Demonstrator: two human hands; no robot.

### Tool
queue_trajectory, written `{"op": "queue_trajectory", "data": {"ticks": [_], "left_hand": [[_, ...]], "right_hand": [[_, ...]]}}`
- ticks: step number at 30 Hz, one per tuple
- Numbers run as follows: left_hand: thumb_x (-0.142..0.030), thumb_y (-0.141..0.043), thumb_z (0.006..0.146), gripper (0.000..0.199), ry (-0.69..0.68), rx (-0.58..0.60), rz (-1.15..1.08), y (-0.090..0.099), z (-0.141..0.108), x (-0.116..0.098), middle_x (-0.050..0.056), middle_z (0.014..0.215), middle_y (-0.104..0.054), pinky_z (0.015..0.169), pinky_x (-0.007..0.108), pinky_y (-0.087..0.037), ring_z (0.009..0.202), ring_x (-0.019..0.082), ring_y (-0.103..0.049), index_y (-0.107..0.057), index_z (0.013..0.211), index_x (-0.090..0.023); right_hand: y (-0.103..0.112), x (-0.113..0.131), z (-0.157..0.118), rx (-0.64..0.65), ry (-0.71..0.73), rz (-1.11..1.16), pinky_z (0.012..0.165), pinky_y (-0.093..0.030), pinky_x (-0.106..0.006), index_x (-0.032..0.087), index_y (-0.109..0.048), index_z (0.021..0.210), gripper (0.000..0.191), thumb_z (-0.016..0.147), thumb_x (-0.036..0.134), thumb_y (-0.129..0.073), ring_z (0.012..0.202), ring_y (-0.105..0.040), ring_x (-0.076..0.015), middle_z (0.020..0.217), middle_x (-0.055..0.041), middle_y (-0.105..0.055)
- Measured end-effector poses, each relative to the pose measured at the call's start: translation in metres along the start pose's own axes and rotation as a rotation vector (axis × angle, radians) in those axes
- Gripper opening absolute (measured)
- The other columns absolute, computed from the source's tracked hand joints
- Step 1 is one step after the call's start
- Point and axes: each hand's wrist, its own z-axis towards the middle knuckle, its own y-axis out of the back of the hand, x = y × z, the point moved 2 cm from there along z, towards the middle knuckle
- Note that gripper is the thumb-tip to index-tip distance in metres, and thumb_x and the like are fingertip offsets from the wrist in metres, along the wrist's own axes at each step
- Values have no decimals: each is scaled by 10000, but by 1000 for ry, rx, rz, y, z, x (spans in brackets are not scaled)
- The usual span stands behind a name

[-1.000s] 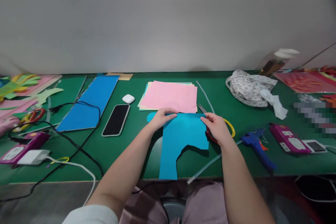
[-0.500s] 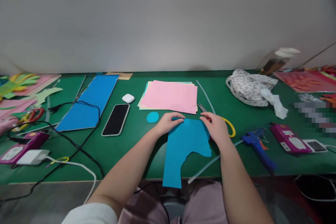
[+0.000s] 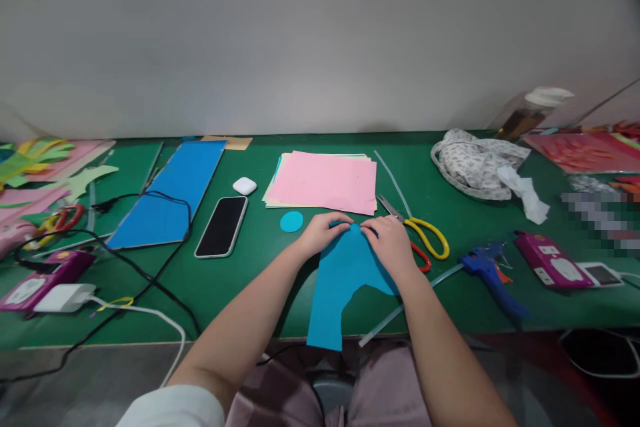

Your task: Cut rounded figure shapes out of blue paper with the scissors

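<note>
A blue sheet of paper [image 3: 333,287] with a curved piece cut from its lower right hangs partly over the table's front edge. My left hand [image 3: 323,233] pinches its top edge, and my right hand [image 3: 390,240] pinches the same edge close beside it. The paper's top edge looks rolled or folded over between the fingers. Just right of my right hand lie scissors [image 3: 425,233] with yellow and red handles, their blades pointing away. A small blue paper circle [image 3: 291,221] rests left of my left hand.
Beyond my hands lies a stack of coloured paper [image 3: 325,180], pink on top. A phone [image 3: 221,227], a white case [image 3: 245,185] and a blue board [image 3: 170,193] are to the left, with cables. A glue gun [image 3: 493,280] and a fabric bundle [image 3: 473,163] lie right.
My right hand has slid left along the paper's top edge, nearer my left hand, uncovering the scissors' handles. My left hand keeps its place.
</note>
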Motion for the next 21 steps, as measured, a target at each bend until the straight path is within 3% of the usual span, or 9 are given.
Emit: {"op": "queue_trajectory", "data": {"ticks": [3, 8, 13, 21], "left_hand": [[-298, -578, 884, 209, -52, -34, 100, 1, 0, 1, 57, 1002, -751, 873, 311, -519, 948, 208, -684, -737, 982, -205], [-227, -563, 885, 219, -196, -120, 319, 2, -2, -6, 109, 1117, -671, 994, 437, -416, 1113, 260, -567, -736, 1019, -217], [-154, -563, 868, 213, -306, -2, 459, -5, -3, -9, 91, 953, -674, 858, 371, -454, 945, 224, -590, -751, 952, -210], [-202, -543, 912, 228, -303, 78, 588, -12, -2, -2, 76, 868, -650, 762, 304, -473, 837, 188, -588, -736, 1033, -199]], "right_hand": [[-2, 1, 0, -6, 13, -26, 823, -399, -348, 199, -754, 895, 194, 924, 220, -564, 891, -600, -253, 906, -65, -762], [-5, 0, 2, -11, 22, -68, 829, -383, -342, 195, -745, 898, 189, 927, 235, -563, 908, -589, -252, 914, -62, -755], [-12, 0, 4, 19, 7, -123, 793, -371, -348, 191, -748, 914, 179, 921, 237, -575, 908, -583, -261, 918, -70, -753], [-21, -1, 3, 51, -15, -181, 758, -358, -354, 207, -749, 1006, 191, 915, 230, -582, 928, -577, -265, 970, -81, -755]]}}
